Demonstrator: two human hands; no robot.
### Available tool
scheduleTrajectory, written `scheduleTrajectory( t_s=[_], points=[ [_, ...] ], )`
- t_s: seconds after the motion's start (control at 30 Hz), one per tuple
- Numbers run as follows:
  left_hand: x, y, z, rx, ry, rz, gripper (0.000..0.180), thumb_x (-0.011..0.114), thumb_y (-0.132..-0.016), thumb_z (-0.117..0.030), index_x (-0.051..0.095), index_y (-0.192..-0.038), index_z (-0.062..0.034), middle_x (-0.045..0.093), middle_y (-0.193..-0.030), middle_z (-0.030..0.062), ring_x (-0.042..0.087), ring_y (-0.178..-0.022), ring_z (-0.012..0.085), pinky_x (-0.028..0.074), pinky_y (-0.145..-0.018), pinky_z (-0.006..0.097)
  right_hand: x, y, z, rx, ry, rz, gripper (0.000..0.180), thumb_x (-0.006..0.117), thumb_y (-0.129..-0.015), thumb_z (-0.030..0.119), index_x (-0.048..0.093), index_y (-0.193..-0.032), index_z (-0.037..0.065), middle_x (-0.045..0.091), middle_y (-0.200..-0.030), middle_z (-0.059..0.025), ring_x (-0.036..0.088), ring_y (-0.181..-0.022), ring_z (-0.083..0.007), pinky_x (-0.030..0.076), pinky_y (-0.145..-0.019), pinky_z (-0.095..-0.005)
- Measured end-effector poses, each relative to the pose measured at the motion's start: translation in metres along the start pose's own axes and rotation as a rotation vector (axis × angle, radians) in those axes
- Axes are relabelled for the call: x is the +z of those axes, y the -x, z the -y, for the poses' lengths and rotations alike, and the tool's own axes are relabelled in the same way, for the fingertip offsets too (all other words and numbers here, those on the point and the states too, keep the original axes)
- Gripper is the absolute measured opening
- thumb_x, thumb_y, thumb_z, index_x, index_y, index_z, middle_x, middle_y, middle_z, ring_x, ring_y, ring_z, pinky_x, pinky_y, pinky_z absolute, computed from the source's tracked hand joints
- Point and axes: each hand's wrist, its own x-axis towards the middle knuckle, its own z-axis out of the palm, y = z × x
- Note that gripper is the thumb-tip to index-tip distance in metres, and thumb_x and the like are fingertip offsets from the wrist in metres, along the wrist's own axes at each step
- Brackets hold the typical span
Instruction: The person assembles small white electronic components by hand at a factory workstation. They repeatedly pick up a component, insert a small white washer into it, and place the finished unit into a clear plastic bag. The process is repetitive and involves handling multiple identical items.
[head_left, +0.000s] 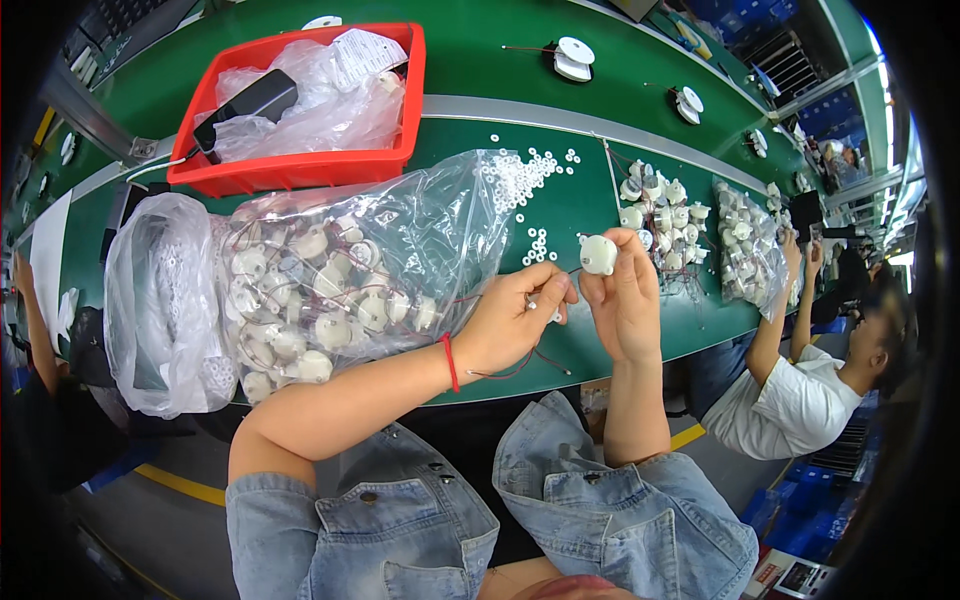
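A small round white motor (599, 255) with a short shaft is pinched between the thumb and fingers of my right hand (627, 295), over the near part of the green bench. Just left of it, my left hand (522, 312) has its fingers closed on the motor's thin wires (520, 368), which trail below the hand. Small white bits show at those fingertips, too small to make out. Left of my hands lies a clear plastic bag (325, 285) full of similar white motors. Loose white washers (520, 178) are scattered beyond my hands.
A red bin (295, 175) holding plastic bags and a black device stands at the back left. Another bag (165, 305) of white rings sits at far left. Wired motors (672, 215) are piled right, beside a bagged batch (745, 245). A co-worker (790, 390) sits at right.
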Motion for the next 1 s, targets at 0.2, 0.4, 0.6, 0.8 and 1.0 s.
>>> scheduleTrajectory(
  t_s=[0.2,0.4,0.6,0.8,1.0],
  points=[
    [0.023,0.001,0.001,0.07,-0.082,0.018,0.032,0.044,-0.104,-0.026,0.063,-0.095,-0.0015,0.059,-0.072,0.0012,0.048,-0.052,0.0061,0.04,-0.047,0.023,-0.013,-0.01,0.013,-0.022,0.174,0.019,0.021,0.049,-0.103,0.023,0.051,-0.109,0.003,0.053,-0.079,0.0002,0.036,-0.058,-0.0046,0.027,-0.05,-0.0207],
    [0.027,0.005,0.02,-0.052,-0.063,0.116,0.032,0.042,-0.103,-0.024,0.063,-0.095,-0.0007,0.059,-0.071,0.0021,0.051,-0.049,0.0076,0.041,-0.045,0.023,-0.024,-0.024,-0.009,0.019,0.668,0.069,0.013,0.05,-0.102,0.017,0.051,-0.104,0.004,0.051,-0.078,0.0016,0.042,-0.063,-0.0033,0.034,-0.054,-0.0178],
    [0.011,0.001,0.015,0.034,-0.189,0.035,0.032,0.043,-0.102,-0.023,0.063,-0.093,0.0007,0.061,-0.069,0.0058,0.058,-0.058,0.0117,0.046,-0.055,0.029,-0.028,-0.047,-0.013,0.031,0.785,0.104,0.019,0.053,-0.101,0.021,0.052,-0.106,0.003,0.056,-0.083,0.0003,0.047,-0.069,-0.0042,0.039,-0.061,-0.0197],
    [0.01,0.0,0.017,0.111,-0.307,-0.003,0.028,0.045,-0.1,-0.02,0.061,-0.092,0.0011,0.062,-0.069,0.0128,0.063,-0.063,0.0234,0.048,-0.062,0.035,-0.032,-0.053,-0.028,0.018,0.845,0.036,0.018,0.057,-0.099,0.019,0.055,-0.098,0.002,0.062,-0.082,-0.0023,0.055,-0.074,-0.0056,0.042,-0.064,-0.02],
    [0.009,0.001,0.015,0.085,-0.335,0.017,0.027,0.045,-0.099,-0.02,0.06,-0.092,0.0018,0.061,-0.067,0.0142,0.063,-0.06,0.0273,0.048,-0.059,0.038,-0.021,-0.063,-0.032,0.073,0.868,-0.063,0.02,0.063,-0.095,0.018,0.054,-0.088,0.002,0.063,-0.071,-0.0016,0.051,-0.06,-0.0028,0.035,-0.052,-0.0187]
  ],
)
